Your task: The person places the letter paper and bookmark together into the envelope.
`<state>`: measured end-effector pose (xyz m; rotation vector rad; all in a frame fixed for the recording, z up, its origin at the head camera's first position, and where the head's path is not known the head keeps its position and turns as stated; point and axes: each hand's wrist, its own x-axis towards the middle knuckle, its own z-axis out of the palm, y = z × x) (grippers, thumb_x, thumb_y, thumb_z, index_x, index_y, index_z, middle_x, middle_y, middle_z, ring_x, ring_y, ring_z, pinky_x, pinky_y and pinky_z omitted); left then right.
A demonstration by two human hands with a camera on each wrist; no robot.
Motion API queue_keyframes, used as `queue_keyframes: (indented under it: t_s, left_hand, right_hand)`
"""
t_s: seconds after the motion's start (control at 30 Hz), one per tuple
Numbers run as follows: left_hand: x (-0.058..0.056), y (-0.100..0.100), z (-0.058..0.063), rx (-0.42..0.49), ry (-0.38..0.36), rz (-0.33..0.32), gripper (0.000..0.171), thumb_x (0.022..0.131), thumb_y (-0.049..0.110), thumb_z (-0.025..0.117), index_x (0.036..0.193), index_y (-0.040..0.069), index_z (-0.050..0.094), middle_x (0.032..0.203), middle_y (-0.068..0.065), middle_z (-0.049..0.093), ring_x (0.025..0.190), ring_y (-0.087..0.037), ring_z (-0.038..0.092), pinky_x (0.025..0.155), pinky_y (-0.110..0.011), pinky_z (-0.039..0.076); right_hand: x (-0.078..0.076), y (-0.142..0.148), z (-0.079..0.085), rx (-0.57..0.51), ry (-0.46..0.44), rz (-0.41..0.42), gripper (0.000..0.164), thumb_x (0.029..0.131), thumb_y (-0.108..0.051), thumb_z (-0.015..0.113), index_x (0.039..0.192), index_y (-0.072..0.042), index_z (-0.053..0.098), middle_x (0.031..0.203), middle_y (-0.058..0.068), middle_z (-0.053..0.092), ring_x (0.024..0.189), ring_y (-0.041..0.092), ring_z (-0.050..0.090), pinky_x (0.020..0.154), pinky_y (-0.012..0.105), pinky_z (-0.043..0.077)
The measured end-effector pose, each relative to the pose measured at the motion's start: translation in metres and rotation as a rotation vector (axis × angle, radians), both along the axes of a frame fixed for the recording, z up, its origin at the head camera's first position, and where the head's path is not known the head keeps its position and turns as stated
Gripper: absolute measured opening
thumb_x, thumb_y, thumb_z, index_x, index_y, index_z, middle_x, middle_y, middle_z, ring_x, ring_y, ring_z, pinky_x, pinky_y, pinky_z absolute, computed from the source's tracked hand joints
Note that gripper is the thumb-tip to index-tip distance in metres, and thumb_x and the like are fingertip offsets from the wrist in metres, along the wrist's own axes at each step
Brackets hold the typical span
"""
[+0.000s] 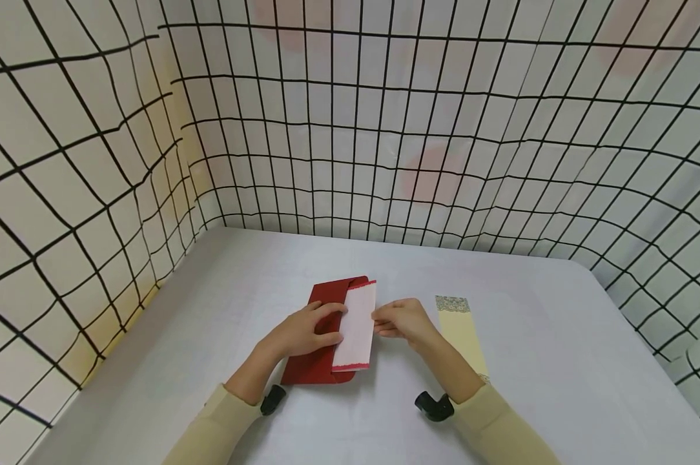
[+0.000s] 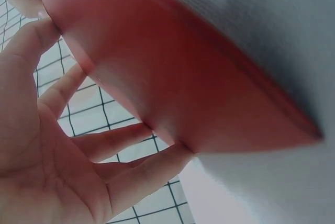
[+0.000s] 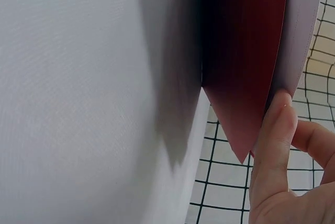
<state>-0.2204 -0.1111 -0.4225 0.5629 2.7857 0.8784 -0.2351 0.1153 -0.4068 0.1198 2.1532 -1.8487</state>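
Note:
A red envelope (image 1: 301, 369) lies in front of me, its left part tilted up from the white table in the left wrist view. A pale pink card (image 1: 357, 329) with red scalloped ends lies over the envelope's right side, partly inside its opening. My left hand (image 1: 302, 330) rests on the envelope, fingers spread, with fingertips and thumb at the card's left edge. In the left wrist view, those fairly straight fingers touch the red paper (image 2: 157, 72). My right hand (image 1: 405, 320) pinches the card's right edge between thumb and fingers; the right wrist view shows the fingertips (image 3: 282, 111) against it.
A cream paper strip (image 1: 462, 332) with a grey lace-patterned end lies to the right, partly behind the right forearm. Black grid netting (image 1: 356, 129) rises behind the white table (image 1: 536, 361) and along its sides. Black wrist cameras (image 1: 434, 407) sit at both sleeves.

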Motion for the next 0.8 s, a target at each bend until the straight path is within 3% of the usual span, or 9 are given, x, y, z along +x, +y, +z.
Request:
queue_keyframes:
  t_s: [0.8]
  left_hand:
    - [-0.002, 0.001, -0.003, -0.021, 0.029, -0.003, 0.054, 0.082, 0.044, 0.065, 0.132, 0.035, 0.046, 0.137, -0.016, 0.040, 0.116, -0.035, 0.046, 0.084, -0.053, 0.044]
  right_hand:
    - [-0.005, -0.021, -0.018, 0.041, 0.010, -0.044, 0.014, 0.079, -0.002, 0.067, 0.086, 0.011, 0.067, 0.067, 0.015, 0.066, 0.055, 0.017, 0.065, 0.052, 0.024, 0.052]
